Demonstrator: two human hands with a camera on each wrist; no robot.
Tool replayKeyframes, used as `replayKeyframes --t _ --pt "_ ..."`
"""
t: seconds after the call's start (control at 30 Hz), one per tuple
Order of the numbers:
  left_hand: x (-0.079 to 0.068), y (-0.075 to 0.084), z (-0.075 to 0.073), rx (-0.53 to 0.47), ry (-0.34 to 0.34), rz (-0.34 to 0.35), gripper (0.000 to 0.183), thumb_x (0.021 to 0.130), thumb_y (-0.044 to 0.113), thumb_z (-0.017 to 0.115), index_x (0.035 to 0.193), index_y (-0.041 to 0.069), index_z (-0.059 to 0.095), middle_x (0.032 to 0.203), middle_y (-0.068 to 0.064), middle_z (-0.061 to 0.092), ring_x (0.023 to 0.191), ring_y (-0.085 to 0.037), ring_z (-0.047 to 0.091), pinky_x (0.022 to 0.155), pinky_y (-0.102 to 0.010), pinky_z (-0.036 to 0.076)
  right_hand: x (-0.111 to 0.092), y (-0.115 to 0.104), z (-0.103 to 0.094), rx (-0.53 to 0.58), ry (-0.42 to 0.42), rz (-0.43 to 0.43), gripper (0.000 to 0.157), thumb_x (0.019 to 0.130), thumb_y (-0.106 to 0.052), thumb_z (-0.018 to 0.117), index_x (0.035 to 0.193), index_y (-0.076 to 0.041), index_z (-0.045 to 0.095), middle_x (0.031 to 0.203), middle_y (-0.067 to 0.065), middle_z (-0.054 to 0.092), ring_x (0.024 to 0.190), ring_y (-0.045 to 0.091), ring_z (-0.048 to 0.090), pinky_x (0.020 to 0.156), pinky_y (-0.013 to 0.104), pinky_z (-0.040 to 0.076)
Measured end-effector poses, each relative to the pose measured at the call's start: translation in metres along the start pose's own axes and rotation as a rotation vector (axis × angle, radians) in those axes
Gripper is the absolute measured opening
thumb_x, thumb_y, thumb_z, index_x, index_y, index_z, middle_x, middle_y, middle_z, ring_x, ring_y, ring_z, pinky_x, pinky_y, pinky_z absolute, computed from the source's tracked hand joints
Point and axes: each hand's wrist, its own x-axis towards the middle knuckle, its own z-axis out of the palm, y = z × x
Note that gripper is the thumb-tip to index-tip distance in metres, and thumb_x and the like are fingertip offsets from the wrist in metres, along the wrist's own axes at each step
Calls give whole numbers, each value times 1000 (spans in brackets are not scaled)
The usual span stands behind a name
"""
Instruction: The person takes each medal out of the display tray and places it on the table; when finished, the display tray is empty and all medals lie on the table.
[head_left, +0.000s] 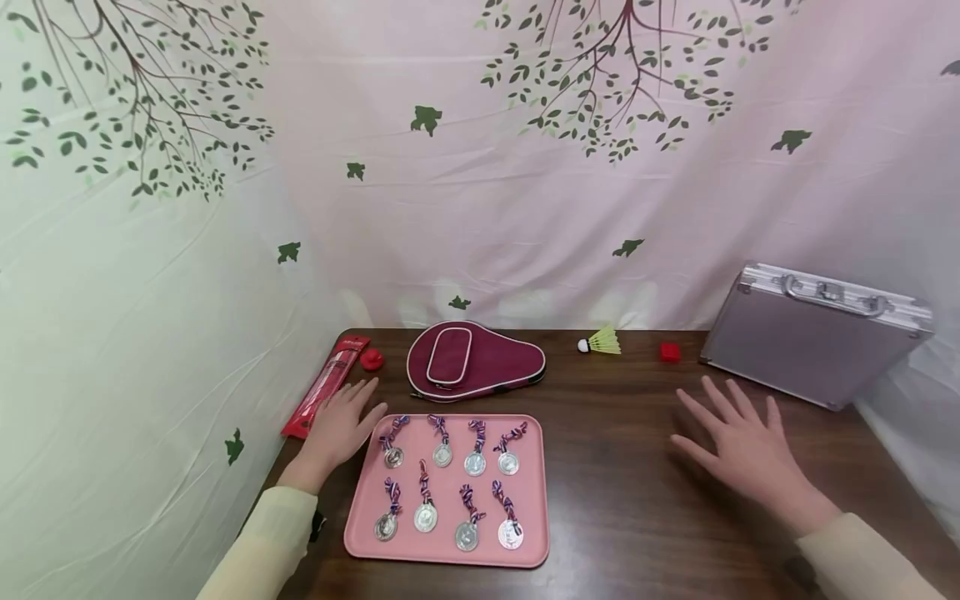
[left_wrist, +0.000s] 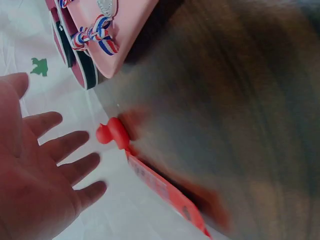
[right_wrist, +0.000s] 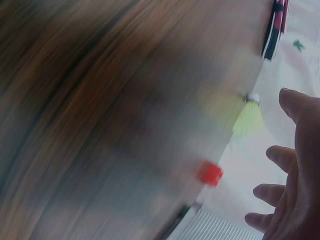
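Clearly round silvery medals (head_left: 425, 517), knotted striped ribbons (head_left: 424, 483), pink tray (head_left: 531, 504).

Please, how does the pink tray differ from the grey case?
The pink tray lies flat, while the grey case stands with its handle up. The tray is pink and the case is grey. The tray holds eight medals, while the case looks shut. Both rest on the brown table.
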Motion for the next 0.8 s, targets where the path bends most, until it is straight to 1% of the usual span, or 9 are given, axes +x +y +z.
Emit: replayKeyframes --t 0.07,0.13,0.23,0.33,0.47,0.57,0.63,0.73,0.8 --pt "-2 -3 1 -34 -25 -31 70 94 62 38 146 16 38 143 -17 43 133 -40 35 103 -60 26 5 -10 4 20 -2 -29 73 83 -65 57 145 -30 40 153 12 27 140 41 15 99 70 -8" --pt "-6 -5 2 -88 -56 -58 69 94 60 40 145 15 39 141 -17 45 130 -39 39 99 -59 32 12 -24 9 45 6 -67 70 83 -62 60 143 -28 44 150 13 32 136 42 25 98 73 6" --pt "-13 -9 2 -174 -99 -96 62 94 53 49 142 14 43 139 -15 48 129 -38 42 98 -58 35 23 -48 15 97 30 -149 64 84 -55 63 139 -25 49 144 13 42 128 40 37 94 68 25" --pt "-21 -12 3 -235 -140 -106 53 93 41 58 138 14 48 133 -13 53 123 -34 48 95 -55 40 33 -76 21 159 36 -244 56 86 -47 65 136 -22 54 133 11 52 120 34 46 89 60 37" --pt "-33 -14 6 -296 -205 -131 43 91 34 64 131 20 53 111 -4 60 97 -23 58 81 -43 50 43 -117 28 227 10 -326 47 87 -39 67 130 -22 60 119 3 59 111 24 51 88 51 42" --pt "-41 -16 7 -355 -266 -142 41 90 30 66 129 25 53 95 0 58 80 -18 55 68 -34 49 48 -146 33 269 1 -369 41 87 -35 68 125 -21 63 111 -1 60 104 19 52 87 45 43" --pt "-48 -19 7 -389 -313 -139 42 90 28 66 129 28 51 90 0 56 74 -17 54 62 -32 47 52 -163 37 306 -2 -391 38 87 -33 69 122 -20 65 107 -3 61 99 16 51 85 42 43" --pt "-57 -24 8 -423 -367 -111 43 90 28 66 130 31 49 89 -1 54 74 -17 53 60 -31 47 57 -186 45 360 -14 -429 35 87 -30 69 120 -21 67 100 -4 62 92 14 50 80 40 44" --pt "-63 -27 8 -447 -389 -84 44 90 27 67 130 31 49 90 -2 54 76 -18 53 61 -31 47 59 -198 50 378 -36 -445 34 87 -29 69 119 -21 67 100 -5 63 91 14 51 80 39 44"
